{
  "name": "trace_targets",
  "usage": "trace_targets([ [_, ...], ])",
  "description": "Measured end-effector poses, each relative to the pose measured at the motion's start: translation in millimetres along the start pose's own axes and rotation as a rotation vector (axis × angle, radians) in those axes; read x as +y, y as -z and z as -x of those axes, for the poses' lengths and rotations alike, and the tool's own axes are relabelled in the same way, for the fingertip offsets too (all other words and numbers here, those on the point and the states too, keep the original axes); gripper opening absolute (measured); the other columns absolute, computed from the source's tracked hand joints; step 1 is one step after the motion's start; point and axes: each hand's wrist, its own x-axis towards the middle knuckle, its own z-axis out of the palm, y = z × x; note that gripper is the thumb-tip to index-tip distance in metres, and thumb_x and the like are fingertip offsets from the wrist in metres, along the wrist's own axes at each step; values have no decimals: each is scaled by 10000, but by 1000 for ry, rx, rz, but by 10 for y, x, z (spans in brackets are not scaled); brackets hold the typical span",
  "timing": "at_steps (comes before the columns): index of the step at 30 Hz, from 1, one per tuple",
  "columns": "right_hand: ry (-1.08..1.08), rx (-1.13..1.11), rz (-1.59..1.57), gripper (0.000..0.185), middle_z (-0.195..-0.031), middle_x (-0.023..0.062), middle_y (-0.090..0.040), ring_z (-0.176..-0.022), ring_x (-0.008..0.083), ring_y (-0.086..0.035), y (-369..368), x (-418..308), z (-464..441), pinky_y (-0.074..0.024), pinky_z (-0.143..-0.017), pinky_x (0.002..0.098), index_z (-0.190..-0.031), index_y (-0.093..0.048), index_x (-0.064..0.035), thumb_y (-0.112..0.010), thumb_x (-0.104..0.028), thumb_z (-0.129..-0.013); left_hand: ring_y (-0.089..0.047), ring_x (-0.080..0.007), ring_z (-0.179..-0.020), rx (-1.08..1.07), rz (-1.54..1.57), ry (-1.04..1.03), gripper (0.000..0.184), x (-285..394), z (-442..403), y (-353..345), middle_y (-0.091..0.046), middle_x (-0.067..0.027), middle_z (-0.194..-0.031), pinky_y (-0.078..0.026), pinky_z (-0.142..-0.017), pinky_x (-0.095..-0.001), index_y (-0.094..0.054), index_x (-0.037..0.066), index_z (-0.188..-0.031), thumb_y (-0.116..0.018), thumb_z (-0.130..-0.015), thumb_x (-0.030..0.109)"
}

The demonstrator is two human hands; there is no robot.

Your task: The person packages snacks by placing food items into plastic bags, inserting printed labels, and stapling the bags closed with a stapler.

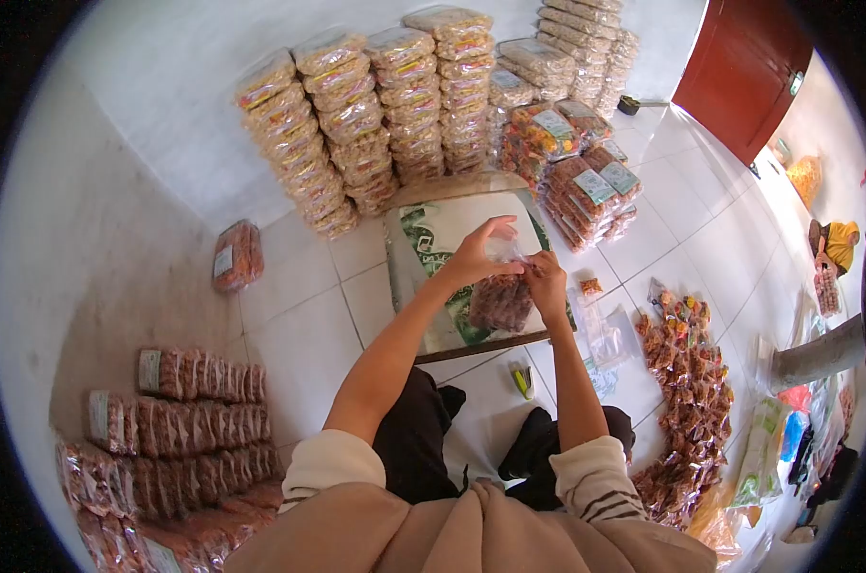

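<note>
Apparently filled, with only its closing looking unfinished, a clear bag (500,306) of dark brown pieces rests on the low table (466,212), the right hand (545,279) clamped at its gathered neck while the left hand (473,258) curls there, finger and thumb apart, its grip impossible to tell. Beyond, finished-looking packs of pale snacks (335,110) stand in columns by the wall, brown packs (199,411) fill rows at lower left, and small filled packets (686,372) lie heaped at right.
</note>
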Motion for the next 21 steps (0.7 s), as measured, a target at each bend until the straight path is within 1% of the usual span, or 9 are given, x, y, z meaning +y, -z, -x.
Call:
trace_targets([
  [2, 39, -4, -36, 126, -681, 89, -540, -714, 239, -507, 22, -13, 2, -412, -620, 321, -762, -631, -10, -687, -84, -675, -528, -153, -942, -105, 64, 55, 654, 25, -34, 4, -563, -48, -950, -390, -873, -300, -459, 82, -1175, -773, -624, 241],
  [4, 22, -9, -7, 128, -682, 87, -543, -708, 236, -507, 40, -38, 2, -411, -615, 322, -765, -631, -11, -687, -78, -672, -573, -128, -795, -77, 55, 106, 427, 49, -86, 7, -600, -30, -796, -436, -766, -270, -576, 59, -1008, -756, -646, 194],
  [5, 4, -18, 17, 130, -684, 86, -546, -702, 232, -506, 38, -29, 6, -411, -611, 322, -769, -630, -12, -688, -72, -669, -573, -128, -795, -76, 56, 105, 427, 21, -102, 6, -600, -30, -796, -436, -766, -270, -576, 59, -1008, -756, -646, 194],
  [7, -3, -16, -16, 131, -678, 85, -543, -695, 233, -502, 19, 19, 10, -409, -605, 326, -766, -631, -13, -691, -76, -668, -567, -109, -728, -129, 61, 112, 219, -36, -115, 2, -596, -27, -707, -436, -699, -251, -629, 39, -806, -737, -664, 165],
  [10, 7, -16, -19, 127, -665, 84, -537, -679, 235, -496, 41, 11, 6, -404, -596, 332, -751, -633, -16, -695, -95, -672, -569, -107, -672, -38, -7, 100, 158, 72, -92, 24, -606, -45, -673, -446, -657, -241, -617, 42, -687, -732, -667, 149],
  [14, 17, -21, 60, 141, -656, 76, -506, -622, 173, -488, 45, -38, 12, -384, -556, 271, -755, -626, 4, -682, -122, -725, -569, -99, -684, 47, 64, 101, 151, -105, -8, -30, -613, -38, -725, -445, -656, -234, -611, 39, -753, -712, -702, 139],
  [16, 10, 2, 39, 139, -651, 83, -513, -645, 205, -489, 27, -47, 6, -387, -575, 305, -728, -626, -1, -683, -126, -711, -575, -103, -705, 74, 439, 270, 206, -163, 12, -90, -614, -35, -784, -451, -674, -236, -591, 24, -820, -708, -719, 161],
  [19, -22, 55, -1, 124, -648, 91, -522, -669, 238, -489, 48, -19, 13, -390, -601, 340, -709, -627, -3, -677, -115, -698, -561, -94, -839, 48, 307, 284, 299, -4, 29, -82, -603, -9, -836, -451, -740, -259, -568, 21, -949, -707, -719, 154],
  [21, -36, 83, -27, 110, -651, 92, -523, -671, 237, -487, 42, 26, 5, -391, -608, 342, -717, -626, -1, -669, -100, -698, -567, -99, -843, -32, 211, 284, 276, -108, 52, -62, -608, -15, -841, -453, -758, -260, -578, 21, -939, -699, -727, 148],
])
